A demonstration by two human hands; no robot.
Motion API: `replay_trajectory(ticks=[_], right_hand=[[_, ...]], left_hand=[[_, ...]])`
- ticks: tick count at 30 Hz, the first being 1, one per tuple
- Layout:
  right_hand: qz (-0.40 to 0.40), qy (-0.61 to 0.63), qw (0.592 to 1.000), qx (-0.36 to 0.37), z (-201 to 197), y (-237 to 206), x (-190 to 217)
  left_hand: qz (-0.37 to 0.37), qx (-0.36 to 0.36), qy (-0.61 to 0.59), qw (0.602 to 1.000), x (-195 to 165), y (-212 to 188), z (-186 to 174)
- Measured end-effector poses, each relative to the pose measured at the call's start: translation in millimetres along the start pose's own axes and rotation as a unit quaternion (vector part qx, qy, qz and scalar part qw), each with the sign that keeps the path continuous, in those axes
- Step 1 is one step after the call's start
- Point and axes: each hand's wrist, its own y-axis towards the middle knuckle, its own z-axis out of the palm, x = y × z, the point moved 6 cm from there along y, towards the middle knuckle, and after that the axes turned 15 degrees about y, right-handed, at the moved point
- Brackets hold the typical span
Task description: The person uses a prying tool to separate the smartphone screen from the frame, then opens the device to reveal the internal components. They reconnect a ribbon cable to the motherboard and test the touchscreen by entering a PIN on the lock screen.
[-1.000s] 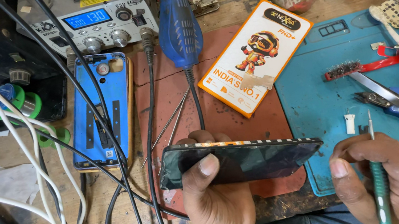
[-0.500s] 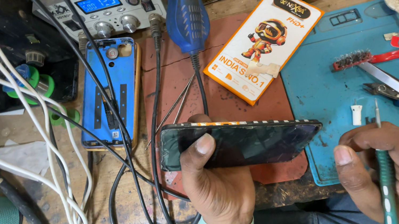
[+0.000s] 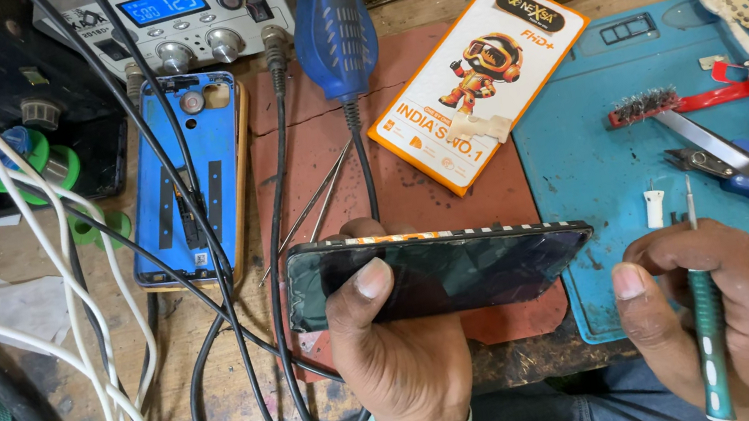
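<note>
One blue phone back cover (image 3: 186, 176) lies far left; left hand (image 3: 399, 359) clamps one dark phone screen (image 3: 440, 270) above the brown mat (image 3: 412, 189); one orange rectangular box (image 3: 478, 81) behind; right hand (image 3: 726, 314) grips one green screwdriver (image 3: 710, 337).

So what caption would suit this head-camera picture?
Left hand holds a dark phone screen over a repair bench; right hand grips a green screwdriver.
</note>
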Motion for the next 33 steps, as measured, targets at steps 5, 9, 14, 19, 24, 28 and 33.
replay_trajectory(ticks=[5, 9, 14, 19, 24, 28, 33], right_hand=[[0.001, 0.059, 0.998, -0.003, 2, 2, 3], [0.051, 0.193, 0.980, 0.009, 3, 7, -5], [0.112, 0.350, 0.928, 0.052, 4, 12, -15], [0.128, 0.374, 0.916, 0.065, 3, 13, -24], [0.133, 0.380, 0.914, 0.057, 2, 17, -31], [0.137, 0.380, 0.913, 0.061, 3, 18, -33], [0.133, 0.365, 0.920, 0.058, 2, 18, -30]], left_hand=[[0.004, 0.019, -0.004, 1.000, 0, -1, 0], [0.014, 0.046, -0.027, 0.998, 0, -1, 0], [-0.013, 0.044, -0.022, 0.999, 3, 0, -2], [-0.061, 0.018, 0.034, 0.997, 9, 1, -1], [-0.037, 0.022, 0.047, 0.998, 5, 1, 8], [-0.039, 0.017, 0.052, 0.998, 5, 1, 9], [-0.034, 0.019, 0.037, 0.999, 8, 1, 7]])
